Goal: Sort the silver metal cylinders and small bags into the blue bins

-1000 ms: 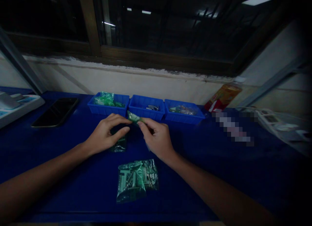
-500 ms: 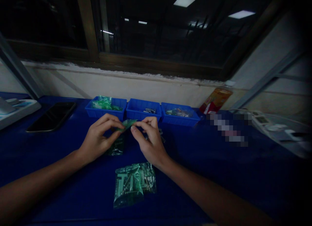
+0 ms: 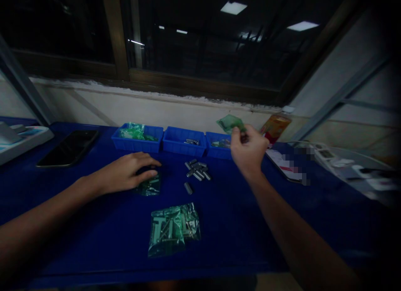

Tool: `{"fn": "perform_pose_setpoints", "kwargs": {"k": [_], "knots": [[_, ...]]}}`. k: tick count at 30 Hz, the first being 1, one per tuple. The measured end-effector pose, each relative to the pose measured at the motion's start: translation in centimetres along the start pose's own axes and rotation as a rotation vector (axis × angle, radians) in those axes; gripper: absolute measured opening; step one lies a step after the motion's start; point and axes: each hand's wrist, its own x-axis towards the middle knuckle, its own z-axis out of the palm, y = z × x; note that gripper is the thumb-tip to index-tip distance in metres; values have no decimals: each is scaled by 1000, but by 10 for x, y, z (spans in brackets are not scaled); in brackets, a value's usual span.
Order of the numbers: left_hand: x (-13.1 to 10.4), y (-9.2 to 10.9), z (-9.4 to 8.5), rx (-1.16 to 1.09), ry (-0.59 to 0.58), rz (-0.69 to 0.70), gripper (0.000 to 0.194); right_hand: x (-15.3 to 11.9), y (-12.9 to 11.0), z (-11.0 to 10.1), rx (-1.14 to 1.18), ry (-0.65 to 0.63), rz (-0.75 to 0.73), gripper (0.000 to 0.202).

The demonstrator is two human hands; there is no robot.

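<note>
In the head view my right hand (image 3: 249, 151) is raised over the right-hand blue bin (image 3: 216, 152), its fingers closed on a small green plastic bag (image 3: 230, 123). My left hand (image 3: 130, 172) lies low over the table, thumb and fingers apart, above another green bag (image 3: 152, 187) that it partly covers. Whether it touches that bag I cannot tell. Between the hands lies a loose pile of short metal pieces (image 3: 199, 170), with a single metal piece (image 3: 188, 188) apart from it. Nearer to me are overlapping green bags (image 3: 167, 232) with flat parts and screws inside.
A left bin (image 3: 138, 145) holds green bags, and a middle bin (image 3: 181, 148) some metal pieces. A dark phone (image 3: 69, 148) lies at left beside a white device (image 3: 28, 138). At right stand a bottle (image 3: 277, 126), another phone (image 3: 283, 165) and cluttered white items (image 3: 354, 169).
My right hand has moved right and up, carrying the green bag away from my left hand. My left hand has let go of it and lowered to the table. The metal pile is now uncovered.
</note>
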Motion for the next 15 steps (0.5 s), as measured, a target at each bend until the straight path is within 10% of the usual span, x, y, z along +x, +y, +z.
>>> {"fn": "perform_pose_setpoints", "kwargs": {"k": [4,7,12,15], "knots": [[-5,-6,-4,-30,-156,28,44,14,25,-4,-159,-4,106,25],[-3,-7,4,-29,-77,-25,46,2,0,-8,-92,-78,48,30],[6,-7,24,-244,129,-71,44,-57,-74,-9,272,-559,-281,27],[9,2,28,-431,319,-140,49,-82,-94,-5,417,-792,-219,29]]}}
